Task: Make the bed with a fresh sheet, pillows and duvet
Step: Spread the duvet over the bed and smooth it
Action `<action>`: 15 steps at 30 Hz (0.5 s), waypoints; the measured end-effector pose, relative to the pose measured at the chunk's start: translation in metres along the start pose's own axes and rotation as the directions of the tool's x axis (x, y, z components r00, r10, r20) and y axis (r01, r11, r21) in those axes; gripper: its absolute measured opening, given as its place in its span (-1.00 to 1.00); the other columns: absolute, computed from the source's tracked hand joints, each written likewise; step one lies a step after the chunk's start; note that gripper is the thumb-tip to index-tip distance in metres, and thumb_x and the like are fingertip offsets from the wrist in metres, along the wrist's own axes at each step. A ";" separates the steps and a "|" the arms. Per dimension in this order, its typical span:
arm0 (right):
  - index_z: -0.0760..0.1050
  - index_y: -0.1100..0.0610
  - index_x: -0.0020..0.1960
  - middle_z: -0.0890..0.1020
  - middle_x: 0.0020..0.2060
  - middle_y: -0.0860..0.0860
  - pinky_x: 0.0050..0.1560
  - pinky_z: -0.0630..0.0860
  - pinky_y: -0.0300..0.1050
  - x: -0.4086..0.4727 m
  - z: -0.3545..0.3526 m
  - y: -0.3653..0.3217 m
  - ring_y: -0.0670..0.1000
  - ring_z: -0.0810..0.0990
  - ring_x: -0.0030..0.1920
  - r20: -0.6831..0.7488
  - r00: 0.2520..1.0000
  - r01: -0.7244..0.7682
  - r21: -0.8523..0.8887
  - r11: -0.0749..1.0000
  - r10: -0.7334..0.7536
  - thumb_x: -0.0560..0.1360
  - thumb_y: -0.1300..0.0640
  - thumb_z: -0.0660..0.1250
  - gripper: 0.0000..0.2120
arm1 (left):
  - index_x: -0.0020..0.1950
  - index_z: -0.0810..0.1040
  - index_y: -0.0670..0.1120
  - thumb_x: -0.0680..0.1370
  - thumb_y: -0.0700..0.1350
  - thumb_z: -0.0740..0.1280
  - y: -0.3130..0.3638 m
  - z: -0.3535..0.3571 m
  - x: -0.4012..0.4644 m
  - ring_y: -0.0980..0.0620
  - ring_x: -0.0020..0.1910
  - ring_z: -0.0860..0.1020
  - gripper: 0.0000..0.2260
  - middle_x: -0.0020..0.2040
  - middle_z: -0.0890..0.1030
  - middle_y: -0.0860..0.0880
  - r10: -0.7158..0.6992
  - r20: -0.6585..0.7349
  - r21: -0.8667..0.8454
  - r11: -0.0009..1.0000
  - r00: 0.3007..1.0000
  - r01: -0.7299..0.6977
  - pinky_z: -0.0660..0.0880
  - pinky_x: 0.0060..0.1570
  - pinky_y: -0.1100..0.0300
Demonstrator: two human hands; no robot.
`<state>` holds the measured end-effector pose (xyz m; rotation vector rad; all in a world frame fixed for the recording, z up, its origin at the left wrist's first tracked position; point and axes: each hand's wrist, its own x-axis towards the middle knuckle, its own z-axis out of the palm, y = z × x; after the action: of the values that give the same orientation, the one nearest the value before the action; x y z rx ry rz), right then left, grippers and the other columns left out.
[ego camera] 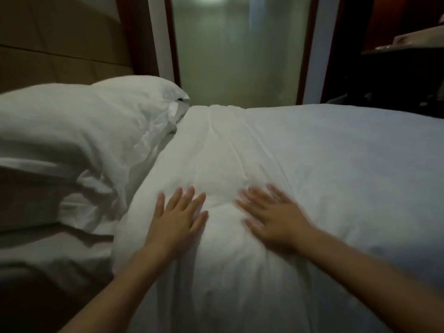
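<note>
I'm pressing both palms flat on the white duvet [276, 150], fingers straight and spread, gripping nothing. My left hand [179, 216] is lying near the duvet's head-end fold, just beside the pillows [79, 131] stacked at the head of the bed by the headboard [57, 44]; my right hand [271, 217] is sitting just to its right, blurred as if sliding. A raised ridge of wrinkles is running from between my hands straight away toward the far edge of the bed, so the long axis of the bunching is lying ahead of both palms. I'm judging the next sweep should go outward along that ridge; the left hand is nearer the fold, the right nearer the smooth expanse toward the foot.
</note>
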<state>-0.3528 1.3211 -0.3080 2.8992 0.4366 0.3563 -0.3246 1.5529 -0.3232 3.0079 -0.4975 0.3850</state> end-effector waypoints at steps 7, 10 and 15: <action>0.44 0.08 0.24 0.51 0.25 0.06 0.27 0.38 0.03 -0.014 -0.024 0.077 0.11 0.47 0.24 0.190 0.776 -0.616 0.019 0.788 0.602 0.63 -0.01 -0.01 -0.65 | 0.56 -0.15 0.18 0.60 0.28 -0.15 0.000 -0.004 0.069 -0.02 0.54 -0.24 -0.46 0.57 -0.17 0.12 -0.117 0.163 0.005 0.993 0.980 0.118 -0.39 0.29 -0.36; 0.39 0.13 0.33 0.50 0.28 0.13 0.20 0.39 -0.08 0.023 -0.024 0.049 0.14 0.48 0.26 0.202 0.767 -0.629 0.427 0.650 0.609 0.62 -0.19 -0.02 -0.50 | 0.55 -0.18 0.18 0.59 0.29 -0.18 -0.004 -0.001 0.105 -0.04 0.54 -0.25 -0.45 0.57 -0.17 0.11 -0.111 0.190 -0.025 0.993 0.975 0.118 -0.38 0.26 -0.42; 0.56 0.24 0.07 0.62 0.07 0.17 0.04 0.44 -0.13 0.061 0.008 0.053 0.15 0.58 0.13 0.414 0.559 -0.727 0.661 0.186 0.718 0.58 -0.20 0.15 -0.50 | 0.52 -0.24 0.25 0.59 0.27 -0.23 -0.002 0.023 0.157 -0.06 0.54 -0.25 -0.50 0.56 -0.18 0.15 -0.071 0.146 -0.080 0.993 0.987 0.083 -0.36 0.23 -0.47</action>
<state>-0.2799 1.2891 -0.2912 3.7546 -1.2790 0.2945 -0.1748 1.5037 -0.3056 2.9730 -0.3951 0.1390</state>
